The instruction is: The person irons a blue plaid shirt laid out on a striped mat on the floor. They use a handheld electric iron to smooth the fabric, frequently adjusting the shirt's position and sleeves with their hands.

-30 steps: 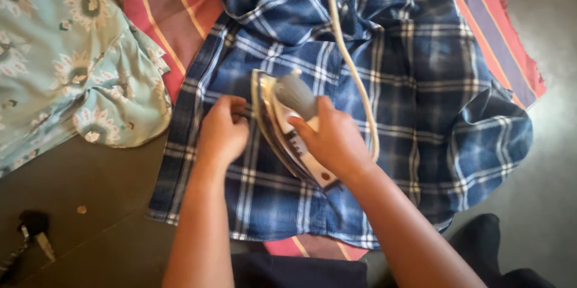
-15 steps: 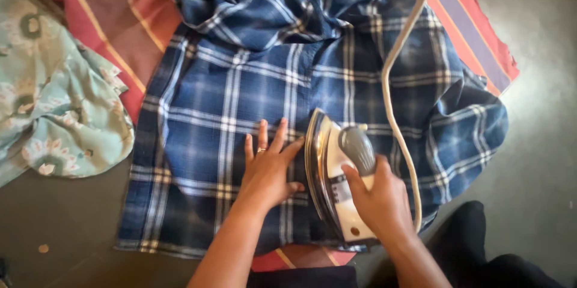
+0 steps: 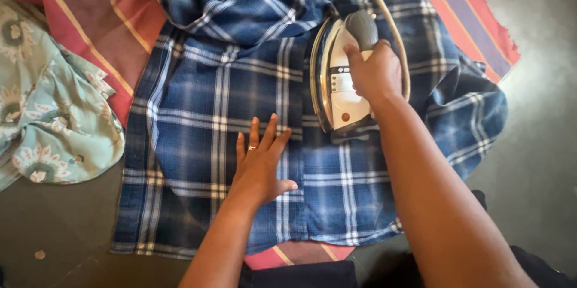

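Note:
A blue plaid shirt lies spread over a red striped cloth on the floor. My left hand rests flat on the shirt's lower middle, fingers spread, a ring on one finger. My right hand grips the grey handle of a white electric iron, which sits on the shirt's upper middle. The iron's pale cord loops past my right hand and off the top edge.
A light teal flowered garment lies crumpled at the left. Grey floor surrounds the cloth. Dark clothing on my legs shows at the bottom edge. The shirt's upper part is bunched in folds.
My right hand has pushed the iron away from me, from the shirt's lower hem up to its upper middle. My left hand, first curled by the iron, now lies flat on the fabric.

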